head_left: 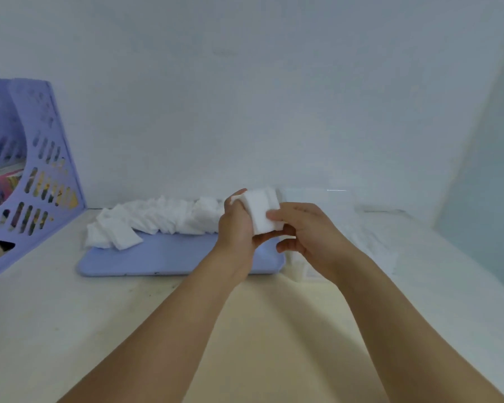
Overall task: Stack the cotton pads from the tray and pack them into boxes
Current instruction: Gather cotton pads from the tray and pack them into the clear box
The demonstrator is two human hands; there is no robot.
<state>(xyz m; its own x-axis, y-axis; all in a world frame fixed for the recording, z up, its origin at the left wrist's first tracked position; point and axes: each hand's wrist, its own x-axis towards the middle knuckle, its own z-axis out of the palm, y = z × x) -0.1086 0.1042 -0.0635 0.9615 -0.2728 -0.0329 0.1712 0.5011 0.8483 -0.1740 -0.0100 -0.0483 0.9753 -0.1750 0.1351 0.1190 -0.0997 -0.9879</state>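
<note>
Left hand: we see the left hand point(237, 225) raised above the right end of the tray, with its fingers curled around a stack of cotton pads point(262, 210); the thumb lies on the far upper side of the stack.
Right hand: the right hand point(306, 231) touches the same stack from the right side; its thumb presses on the near face and the other fingers are curled below it.
Stack of cotton pads: it is white and block-shaped, held in the air between both hands, above the right part of the tray and not touching it.
Tray: the light blue tray point(169, 258) lies flat on the desk point(70, 315); we see its near part bare.
Loose cotton pads: a long heap of loose pads point(154, 221) lies along the far side of the tray, and some pads at the left end hang over its edge.
Boxes: to the right of the tray we see a clear box point(339, 200) near the wall, and something white lies on the desk in front of it; the picture is too pale there for us to tell more.
File holder: a purple file holder point(38, 170) with slots stands at the left edge of the desk, with colourful things inside.
Wall: a plain white wall point(245, 97) stands behind the desk.
</note>
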